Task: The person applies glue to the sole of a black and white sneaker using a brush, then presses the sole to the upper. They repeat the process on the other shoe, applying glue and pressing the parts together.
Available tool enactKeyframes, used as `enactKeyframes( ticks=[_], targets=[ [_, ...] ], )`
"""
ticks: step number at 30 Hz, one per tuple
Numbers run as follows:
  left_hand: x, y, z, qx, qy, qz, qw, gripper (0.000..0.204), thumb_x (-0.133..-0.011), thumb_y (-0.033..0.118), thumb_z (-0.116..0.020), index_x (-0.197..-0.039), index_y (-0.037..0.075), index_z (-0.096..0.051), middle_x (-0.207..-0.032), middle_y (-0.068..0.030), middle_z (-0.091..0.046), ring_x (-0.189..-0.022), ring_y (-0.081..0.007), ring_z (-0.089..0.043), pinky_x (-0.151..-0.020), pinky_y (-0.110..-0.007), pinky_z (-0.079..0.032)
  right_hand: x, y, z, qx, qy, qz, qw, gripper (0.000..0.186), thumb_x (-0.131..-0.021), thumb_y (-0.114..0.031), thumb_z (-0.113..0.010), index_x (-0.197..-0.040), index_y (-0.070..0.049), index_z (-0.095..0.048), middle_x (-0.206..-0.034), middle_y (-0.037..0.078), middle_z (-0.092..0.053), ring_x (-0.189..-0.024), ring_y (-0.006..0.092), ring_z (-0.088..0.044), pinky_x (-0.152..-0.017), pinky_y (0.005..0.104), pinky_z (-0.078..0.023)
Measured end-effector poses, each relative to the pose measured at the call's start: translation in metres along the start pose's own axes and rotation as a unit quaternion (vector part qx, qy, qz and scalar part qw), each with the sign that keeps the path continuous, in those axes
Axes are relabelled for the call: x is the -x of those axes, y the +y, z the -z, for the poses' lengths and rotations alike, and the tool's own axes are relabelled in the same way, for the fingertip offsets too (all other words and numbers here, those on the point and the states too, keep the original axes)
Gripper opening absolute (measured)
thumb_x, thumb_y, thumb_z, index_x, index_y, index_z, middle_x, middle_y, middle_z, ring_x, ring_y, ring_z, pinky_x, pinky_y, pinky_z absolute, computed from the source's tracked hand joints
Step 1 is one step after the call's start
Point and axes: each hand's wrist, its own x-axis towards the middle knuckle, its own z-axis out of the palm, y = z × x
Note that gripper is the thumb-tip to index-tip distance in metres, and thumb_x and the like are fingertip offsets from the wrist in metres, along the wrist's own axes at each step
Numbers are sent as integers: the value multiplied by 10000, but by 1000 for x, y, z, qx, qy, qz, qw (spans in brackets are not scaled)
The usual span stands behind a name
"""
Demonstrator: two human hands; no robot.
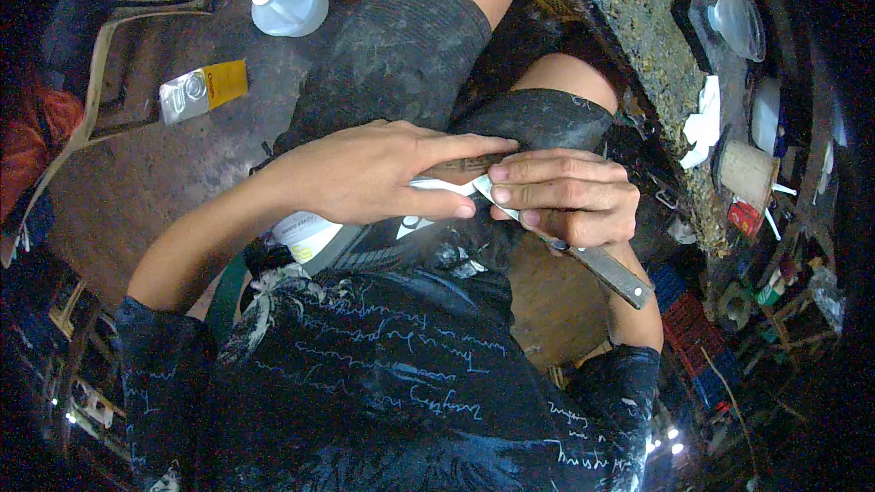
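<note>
My left hand (374, 169) rests over my lap, with its index finger and thumb stretched out on either side of a flat brown piece (465, 169) with dark markings. Its other fingers are hidden beneath. Closed around a slim knife-like tool is my right hand (574, 193). The tool's flat grey handle (612, 278), with a hole near its end, sticks out toward the lower right. Its pale tip meets the edge of the brown piece close to my left fingertips; whether it cuts in, I cannot tell. White printed material (310, 235) lies beneath my left hand and wrist.
On the brown floor at the far left stand a translucent jug (290, 5) with a white cap and a yellow-and-silver packet (202, 91). A rough, crusted bench edge (643, 18) runs along my right, with a clear plastic container (736, 25) and white scraps (702, 123) on it.
</note>
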Motion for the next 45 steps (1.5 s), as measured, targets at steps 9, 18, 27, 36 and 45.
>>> enactKeyframes(
  ticks=[9,18,27,36,45],
  targets=[
    [0,4,0,-9,-4,29,1000,759,-1064,515,-659,-1663,89,-469,-1389,-294,-709,-1290,-473,-685,-1095,-516,-534,4,0,-5,-7,19,-14,1000,205,-785,98,-815,-787,35,-621,-1003,268,-805,-992,479,-808,-828,585,-702],
    [1,7,-1,7,8,9,1000,742,-1064,519,-656,-1679,152,-460,-1397,-281,-710,-1275,-478,-690,-1090,-523,-542,-19,-50,4,219,-124,-45,967,290,-795,80,-833,-762,-25,-565,-1018,225,-809,-1021,436,-810,-867,533,-703],
    [2,4,-5,-10,11,9,1000,754,-1057,536,-656,-1686,173,-453,-1423,-267,-702,-1301,-476,-676,-1093,-529,-542,-4,-22,2,77,-32,-56,995,235,-560,-140,-659,-635,-60,-451,-1063,226,-799,-1038,440,-806,-848,500,-694],
    [3,3,-5,-23,14,13,1000,758,-1058,545,-650,-1695,193,-439,-1402,-257,-716,-1280,-475,-687,-1086,-534,-546,0,-19,0,56,-44,-47,996,313,-811,79,-824,-754,-7,-529,-1055,256,-809,-996,481,-811,-816,537,-704],
    [5,12,3,14,-10,56,998,751,-1072,527,-646,-1698,173,-429,-1380,-257,-728,-1285,-471,-687,-1089,-525,-542,8,-21,-11,107,-19,-37,993,290,-798,-5,-796,-731,-21,-514,-1061,273,-802,-1021,486,-805,-838,545,-698]
  ],
)
